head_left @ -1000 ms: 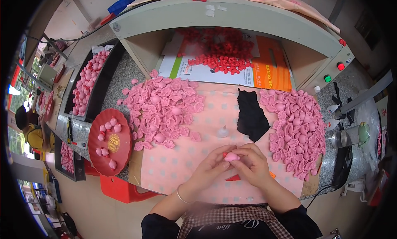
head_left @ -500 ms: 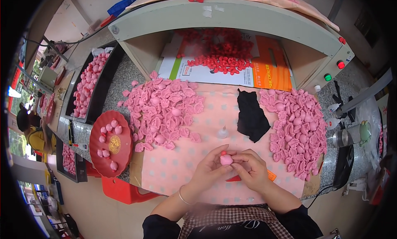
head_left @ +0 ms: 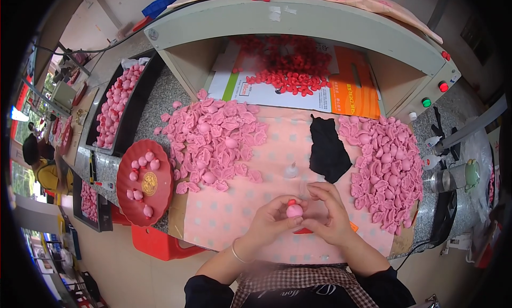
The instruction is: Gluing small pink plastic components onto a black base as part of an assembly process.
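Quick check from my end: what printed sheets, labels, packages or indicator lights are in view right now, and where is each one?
White printed sheet: flat under the shelf, behind the pink pile, green block at its left end.
Orange printed sheet: flat beside the white one, to its right, rectangular.
Round gold label: middle of the red round tray, left of the mat.
Red and green round lights: right end face of the shelf unit.

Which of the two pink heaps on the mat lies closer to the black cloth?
The right heap lies closer: its inner edge almost meets the black cloth. The left heap is apart from it, with a bare strip of dotted mat between.
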`<state>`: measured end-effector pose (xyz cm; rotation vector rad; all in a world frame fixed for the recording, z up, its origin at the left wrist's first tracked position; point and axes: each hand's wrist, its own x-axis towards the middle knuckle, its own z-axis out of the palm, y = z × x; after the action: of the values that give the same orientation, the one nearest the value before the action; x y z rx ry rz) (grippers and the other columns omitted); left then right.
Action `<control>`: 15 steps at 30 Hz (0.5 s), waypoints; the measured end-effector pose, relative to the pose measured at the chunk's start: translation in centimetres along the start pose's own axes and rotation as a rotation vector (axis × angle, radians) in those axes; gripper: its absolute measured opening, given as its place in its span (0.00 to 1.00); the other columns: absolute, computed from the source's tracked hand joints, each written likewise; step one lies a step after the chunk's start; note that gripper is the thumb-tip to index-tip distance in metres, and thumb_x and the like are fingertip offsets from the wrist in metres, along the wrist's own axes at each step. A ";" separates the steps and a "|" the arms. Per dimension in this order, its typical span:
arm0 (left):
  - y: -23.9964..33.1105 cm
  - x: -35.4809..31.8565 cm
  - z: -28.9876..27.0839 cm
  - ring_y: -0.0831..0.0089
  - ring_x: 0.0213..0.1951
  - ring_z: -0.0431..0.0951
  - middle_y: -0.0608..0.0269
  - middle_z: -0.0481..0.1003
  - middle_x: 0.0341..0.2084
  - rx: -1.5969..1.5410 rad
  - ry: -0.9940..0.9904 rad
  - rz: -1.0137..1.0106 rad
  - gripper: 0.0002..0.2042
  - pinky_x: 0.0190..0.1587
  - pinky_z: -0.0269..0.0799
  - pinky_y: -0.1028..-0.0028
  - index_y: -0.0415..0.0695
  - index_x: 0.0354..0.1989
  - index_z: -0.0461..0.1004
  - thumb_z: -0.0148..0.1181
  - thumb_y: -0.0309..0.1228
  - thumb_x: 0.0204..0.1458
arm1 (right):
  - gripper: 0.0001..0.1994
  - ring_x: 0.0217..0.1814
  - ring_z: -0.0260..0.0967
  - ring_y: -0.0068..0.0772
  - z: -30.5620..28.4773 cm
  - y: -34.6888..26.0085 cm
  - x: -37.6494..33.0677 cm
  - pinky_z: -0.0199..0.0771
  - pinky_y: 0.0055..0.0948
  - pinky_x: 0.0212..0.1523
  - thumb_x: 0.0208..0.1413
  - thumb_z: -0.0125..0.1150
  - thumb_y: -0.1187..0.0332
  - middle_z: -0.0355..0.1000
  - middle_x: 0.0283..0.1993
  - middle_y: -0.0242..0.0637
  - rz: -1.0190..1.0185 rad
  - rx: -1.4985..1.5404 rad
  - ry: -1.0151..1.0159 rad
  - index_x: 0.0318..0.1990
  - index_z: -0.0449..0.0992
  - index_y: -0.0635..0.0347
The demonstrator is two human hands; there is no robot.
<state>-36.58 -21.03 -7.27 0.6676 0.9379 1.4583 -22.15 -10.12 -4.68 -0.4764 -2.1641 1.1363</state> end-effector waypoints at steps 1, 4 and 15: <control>0.1 0.0 0.1 0.72 0.48 0.71 0.58 0.69 0.48 -0.001 0.000 -0.004 0.23 0.50 0.69 0.73 0.39 0.55 0.61 0.56 0.19 0.49 | 0.28 0.49 0.65 0.32 0.0 -0.1 0.2 0.70 0.27 0.41 0.42 0.67 0.73 0.61 0.51 0.44 0.065 0.037 -0.066 0.54 0.64 0.64; 0.1 0.3 0.6 0.70 0.48 0.72 0.56 0.70 0.46 0.073 -0.011 -0.081 0.22 0.49 0.70 0.72 0.38 0.55 0.62 0.56 0.18 0.50 | 0.34 0.51 0.65 0.34 0.4 1.0 -0.6 0.70 0.30 0.46 0.41 0.70 0.70 0.60 0.53 0.43 0.252 0.235 -0.276 0.58 0.60 0.63; -1.8 1.4 0.8 0.67 0.46 0.73 0.54 0.72 0.43 0.011 -0.031 -0.008 0.21 0.49 0.71 0.71 0.38 0.55 0.63 0.55 0.20 0.51 | 0.30 0.51 0.65 0.33 -0.5 2.2 -0.8 0.69 0.30 0.49 0.41 0.70 0.69 0.64 0.50 0.43 0.190 0.180 -0.225 0.54 0.64 0.65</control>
<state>-35.11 -19.56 -8.56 0.6919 0.9238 1.4329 -21.19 -9.06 -6.58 -0.5014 -2.2132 1.5398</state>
